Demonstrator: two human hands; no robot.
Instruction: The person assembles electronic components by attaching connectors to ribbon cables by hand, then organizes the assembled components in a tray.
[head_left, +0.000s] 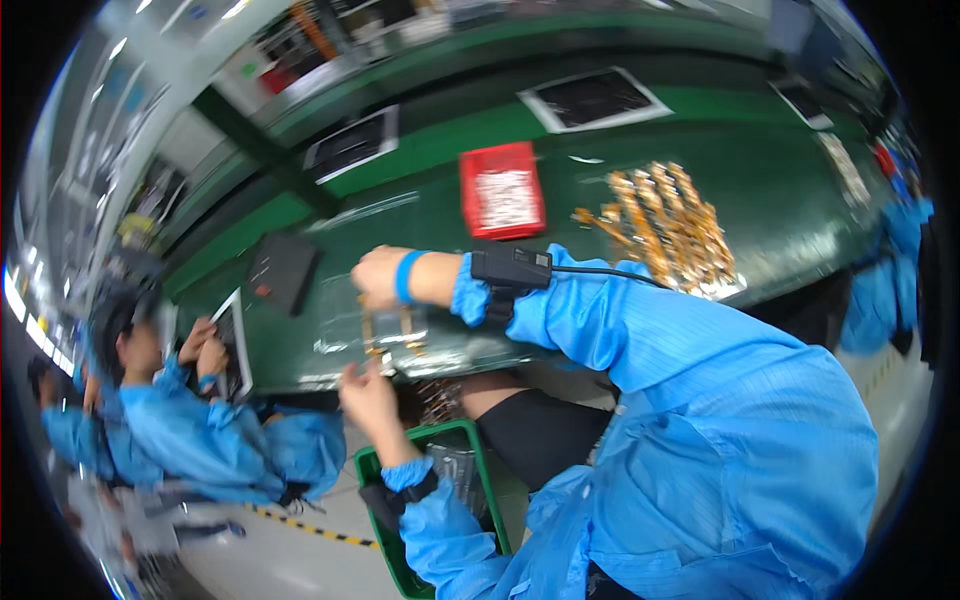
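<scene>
My left hand (370, 402) is at the bench's front edge, blurred, its fingertips pinched at the lower end of a thin amber strip (368, 330). Above it, my right hand (384, 277) is curled over the strip's upper end; its fingertips are hidden and smeared. A second amber strip (407, 325) lies just to the right on a clear plastic sheet (335, 325). Farther right lies a pile of shiny amber strips (665, 225), side by side in rows.
A red tray (467, 190) with a white label stands behind my right wrist. A dark flat box (283, 272) lies left. Below the green bench (400, 215) stands a green bin (470, 430). A co-worker (190, 420) sits at left. A cable (600, 272) trails from my right wrist device.
</scene>
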